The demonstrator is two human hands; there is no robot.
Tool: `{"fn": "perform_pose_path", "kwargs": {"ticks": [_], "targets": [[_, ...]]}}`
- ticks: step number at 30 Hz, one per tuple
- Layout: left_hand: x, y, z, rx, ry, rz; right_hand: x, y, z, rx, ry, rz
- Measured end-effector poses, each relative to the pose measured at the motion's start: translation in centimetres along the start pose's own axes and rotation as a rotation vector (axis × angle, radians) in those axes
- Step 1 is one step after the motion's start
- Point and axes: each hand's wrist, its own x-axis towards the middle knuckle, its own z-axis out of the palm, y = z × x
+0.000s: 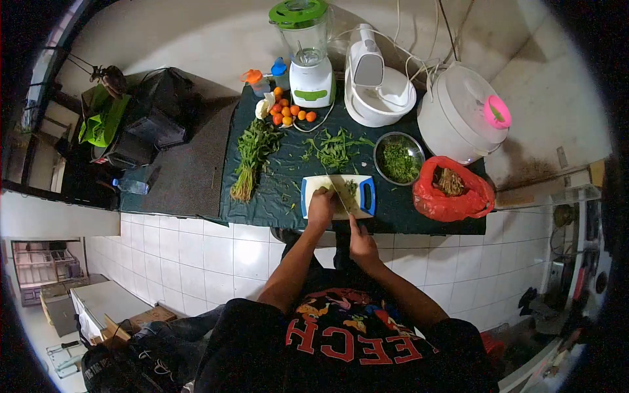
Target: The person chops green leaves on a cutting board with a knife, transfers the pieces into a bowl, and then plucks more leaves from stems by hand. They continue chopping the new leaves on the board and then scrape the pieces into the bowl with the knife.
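My left hand [320, 208] is closed over leafy greens on a white cutting board [362, 211] with blue ends; the greens under its fingers are mostly hidden. In my right hand [363, 245] is the handle of a knife [342, 200], its long thin blade slanting across the board beside my left fingers. Finely cut greens [351, 187] lie on the board to the right of the blade. Just beyond the board is a loose pile of green leaves [334, 150]. A metal bowl [377, 154] with chopped greens stands to the right.
Left of the board lies a bundle of leafy stems [252, 154]. Tomatoes [286, 112], a blender [310, 78], a white stand mixer [369, 72] and a large white lidded container [458, 111] line the back. A red plastic bag [436, 204] sits at the right edge.
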Motion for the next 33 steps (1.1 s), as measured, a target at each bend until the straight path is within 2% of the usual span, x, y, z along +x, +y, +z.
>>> {"fn": "perform_pose_path", "kwargs": {"ticks": [5,7,9,12,14,16,18,26,29,31,33], "targets": [[-1.1,0.3,-0.4,0.172,-0.013,0.150,1.6,-0.5,0.5,-0.079,-0.076,0.065],[-1.2,0.4,-0.6,0.266,-0.033,0.194,2.6,-0.3,0.9,-0.014,0.069,-0.010],[-1.1,0.3,-0.9,0.361,-0.115,0.272,2.5,-0.1,0.8,0.002,0.060,-0.008],[-1.3,0.2,-1.2,0.278,0.005,0.248,1.6,0.2,0.6,-0.016,0.039,-0.020],[-1.3,0.5,-1.3,0.253,0.001,0.210,1.0,0.3,0.8,-0.051,0.033,-0.029],[-1.3,1.0,-1.5,0.223,-0.003,0.169,0.7,0.3,0.9,-0.076,-0.065,0.065],[-1.3,1.2,-1.5,0.221,0.046,0.115,0.9,-0.1,1.2,-0.094,-0.076,0.078],[-0.3,0.5,-1.5,0.241,0.011,0.141,3.8,-1.1,0.6,-0.055,0.011,0.029],[-0.1,0.6,-2.0,0.296,-0.047,0.183,2.7,-1.9,-0.2,-0.077,-0.103,0.130],[0.1,0.6,-2.2,0.332,-0.055,0.232,1.7,-1.5,0.8,-0.048,0.086,0.008],[-0.1,0.6,-1.9,0.305,-0.036,0.226,1.9,-1.5,0.7,-0.073,0.012,0.068]]}}
